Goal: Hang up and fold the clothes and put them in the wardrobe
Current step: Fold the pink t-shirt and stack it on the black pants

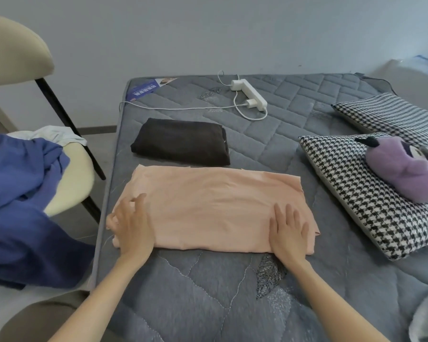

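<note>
2 hands (134,225) flat — garment (215,208) edges

My only view comes from the head camera, looking forward and down from above the near edge of the grey quilted mattress (294,149). It sits close over my bare forearms, wide-angle, facing the pale far wall (208,33).

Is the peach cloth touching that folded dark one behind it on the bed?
Apart. The head view shows a strip of grey mattress between the peach cloth's far edge and the folded dark garment.
</note>
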Tool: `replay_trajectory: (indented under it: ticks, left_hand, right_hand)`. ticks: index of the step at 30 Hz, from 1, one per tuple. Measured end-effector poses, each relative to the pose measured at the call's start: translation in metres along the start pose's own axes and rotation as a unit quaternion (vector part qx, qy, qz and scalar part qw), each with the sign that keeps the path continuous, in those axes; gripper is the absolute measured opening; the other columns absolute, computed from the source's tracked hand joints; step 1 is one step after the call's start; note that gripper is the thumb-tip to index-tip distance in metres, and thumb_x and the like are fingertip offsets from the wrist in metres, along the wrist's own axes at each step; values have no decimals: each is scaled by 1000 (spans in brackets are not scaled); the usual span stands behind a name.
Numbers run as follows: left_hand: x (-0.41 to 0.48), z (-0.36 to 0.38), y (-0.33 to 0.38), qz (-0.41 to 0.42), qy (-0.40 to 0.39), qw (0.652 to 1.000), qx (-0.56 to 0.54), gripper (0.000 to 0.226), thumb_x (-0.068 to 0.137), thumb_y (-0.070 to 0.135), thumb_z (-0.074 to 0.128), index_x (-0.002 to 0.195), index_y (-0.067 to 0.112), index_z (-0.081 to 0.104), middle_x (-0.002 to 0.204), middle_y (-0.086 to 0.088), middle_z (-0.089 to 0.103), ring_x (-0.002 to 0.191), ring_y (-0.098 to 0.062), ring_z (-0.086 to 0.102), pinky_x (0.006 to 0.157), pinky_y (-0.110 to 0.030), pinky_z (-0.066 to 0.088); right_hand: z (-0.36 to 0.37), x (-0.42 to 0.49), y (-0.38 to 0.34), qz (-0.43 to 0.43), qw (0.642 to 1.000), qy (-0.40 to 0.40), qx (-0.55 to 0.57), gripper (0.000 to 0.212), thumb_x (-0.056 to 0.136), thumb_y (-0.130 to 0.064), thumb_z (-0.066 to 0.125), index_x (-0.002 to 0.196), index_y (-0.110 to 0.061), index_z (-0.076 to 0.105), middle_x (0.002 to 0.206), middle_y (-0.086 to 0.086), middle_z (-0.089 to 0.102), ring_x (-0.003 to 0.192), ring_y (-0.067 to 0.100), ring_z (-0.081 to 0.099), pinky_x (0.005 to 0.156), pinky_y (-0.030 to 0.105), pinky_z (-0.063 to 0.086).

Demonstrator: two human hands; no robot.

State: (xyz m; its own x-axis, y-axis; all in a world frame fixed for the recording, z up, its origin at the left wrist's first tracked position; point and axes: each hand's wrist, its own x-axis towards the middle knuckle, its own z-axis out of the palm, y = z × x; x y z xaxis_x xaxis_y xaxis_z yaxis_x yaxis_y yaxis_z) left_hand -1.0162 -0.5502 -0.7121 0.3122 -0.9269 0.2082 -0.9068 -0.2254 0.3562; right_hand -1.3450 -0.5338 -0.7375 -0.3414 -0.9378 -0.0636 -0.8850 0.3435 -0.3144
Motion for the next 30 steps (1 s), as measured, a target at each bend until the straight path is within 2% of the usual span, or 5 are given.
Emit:
replay_trajectory:
  ticks: [6,12,20,25,30]
  left_hand:
    - [-21,38,81,213,-168,962,7,48,103,34,25,150,38,16,161,-2,-4,147,-26,-4,116,-52,-4]
    - [-41,77,105,163,-269,949,23,51,98,55,14,147,52,-2,157,5,-25,143,-29,-26,100,-72,-15]
    - [-41,77,95,156,-273,949,31,52,92,67,10,141,61,-8,155,11,-29,142,-26,-30,97,-74,-17]
    - [-39,72,91,165,-283,945,27,53,92,68,12,140,61,-11,154,13,-32,141,-26,-31,98,-74,-16]
    - [-36,63,85,179,-288,941,18,58,97,60,13,147,47,-13,155,11,-29,143,-22,-29,101,-71,-16]
  right_hand:
    - [-25,-13,20,202,956,155,144,34,97,-21,45,125,-3,52,129,20,51,120,38,40,97,48,34]
    - [-25,-25,48,217,961,78,150,30,99,-35,42,101,-10,59,114,13,58,113,36,47,95,45,34]
    - [-27,-26,51,220,910,185,299,18,103,-28,31,91,-17,40,72,-7,51,85,31,50,80,41,33]
    - [-18,-32,61,183,973,131,52,19,103,-25,29,93,-18,42,86,6,61,84,27,49,78,38,27]
    - [-29,-28,43,108,974,197,29,26,86,1,53,110,-8,57,114,12,56,104,32,47,85,42,35]
